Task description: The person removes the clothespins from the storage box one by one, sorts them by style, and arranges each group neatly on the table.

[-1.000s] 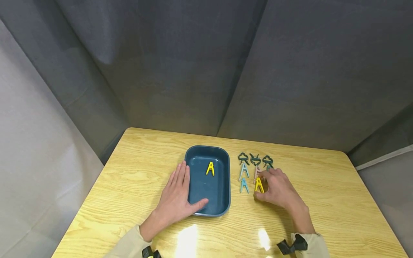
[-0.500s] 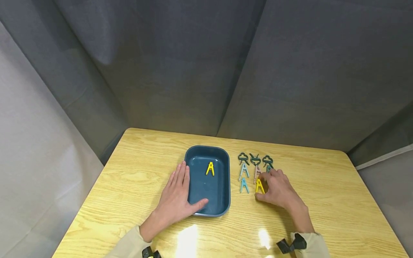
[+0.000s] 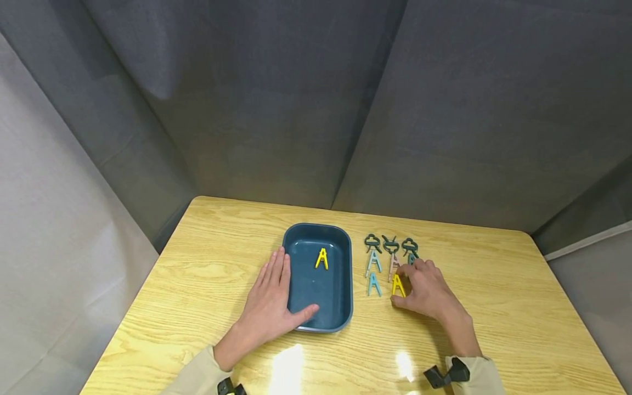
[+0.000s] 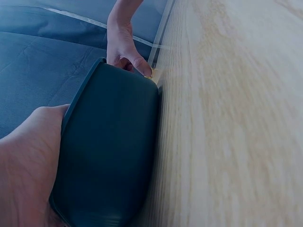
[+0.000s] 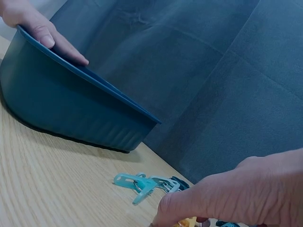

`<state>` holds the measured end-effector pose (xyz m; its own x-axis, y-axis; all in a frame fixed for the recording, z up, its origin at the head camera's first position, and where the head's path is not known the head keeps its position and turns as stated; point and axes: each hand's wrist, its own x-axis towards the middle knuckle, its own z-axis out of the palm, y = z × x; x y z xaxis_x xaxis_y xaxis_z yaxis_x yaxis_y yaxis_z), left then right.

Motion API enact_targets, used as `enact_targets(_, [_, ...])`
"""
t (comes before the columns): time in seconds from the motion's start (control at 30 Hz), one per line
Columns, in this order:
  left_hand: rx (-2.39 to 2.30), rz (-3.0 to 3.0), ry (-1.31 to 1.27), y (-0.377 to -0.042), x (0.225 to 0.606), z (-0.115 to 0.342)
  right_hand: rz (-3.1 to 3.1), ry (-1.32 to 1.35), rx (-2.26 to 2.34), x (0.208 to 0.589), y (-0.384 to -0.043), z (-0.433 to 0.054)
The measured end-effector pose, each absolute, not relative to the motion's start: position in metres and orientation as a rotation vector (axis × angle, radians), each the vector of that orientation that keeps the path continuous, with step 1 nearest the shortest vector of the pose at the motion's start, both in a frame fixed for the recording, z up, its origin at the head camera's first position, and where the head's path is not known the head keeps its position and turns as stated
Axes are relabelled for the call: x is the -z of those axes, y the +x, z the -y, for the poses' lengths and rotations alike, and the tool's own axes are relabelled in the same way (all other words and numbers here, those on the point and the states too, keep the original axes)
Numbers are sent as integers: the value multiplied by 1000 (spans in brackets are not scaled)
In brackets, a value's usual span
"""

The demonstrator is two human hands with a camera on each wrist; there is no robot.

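My left hand (image 3: 269,304) lies with straight fingers along the left rim of a dark blue plastic bin (image 3: 316,304), thumb over its near corner. One yellow clothespin (image 3: 322,258) rests inside, toward the far end. Right of the bin, my right hand (image 3: 429,289) pinches another yellow clothespin (image 3: 397,280) between thumb and fingers, low at the table. In the right wrist view that hand covers most of it, with only a bit of yellow showing under the thumb. Just left of it lie a bright blue clothespin (image 3: 373,285) and a paler blue one (image 3: 373,262).
A pink clothespin (image 3: 393,264) lies beyond my right fingers, and a green clip (image 3: 412,257) is partly hidden behind them. Several dark green clips (image 3: 372,242) form the far row. The wooden table (image 3: 207,263) ends at grey curtains (image 3: 276,109).
My right hand has shifted very slightly to the right, and the yellow clothespin at its fingers has moved with it. My left hand and the bin have stayed put.
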<state>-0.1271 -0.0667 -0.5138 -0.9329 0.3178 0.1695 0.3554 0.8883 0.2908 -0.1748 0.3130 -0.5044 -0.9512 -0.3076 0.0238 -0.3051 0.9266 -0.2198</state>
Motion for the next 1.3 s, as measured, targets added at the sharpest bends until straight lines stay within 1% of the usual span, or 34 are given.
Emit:
enact_targets(0.3, [494,2943,-522,-127,515,67,-3078,-484,354,500,-174,-312])
enact_targets(0.47, [496,2956,-522,-127,515,67,-3089,-527,377,494,-172,-309])
enact_targets(0.8, [498,2948,-527,-128,514,66,-3151,-846,533,489,-166,-282])
enact_targets(1.07, [503,2946,-523,-127,514,67,-3221,-1204,684,492,-161,-234])
enact_targets(1.3, [499,2946,-522,-127,513,67,-3287,-1264,731,484,-156,-209])
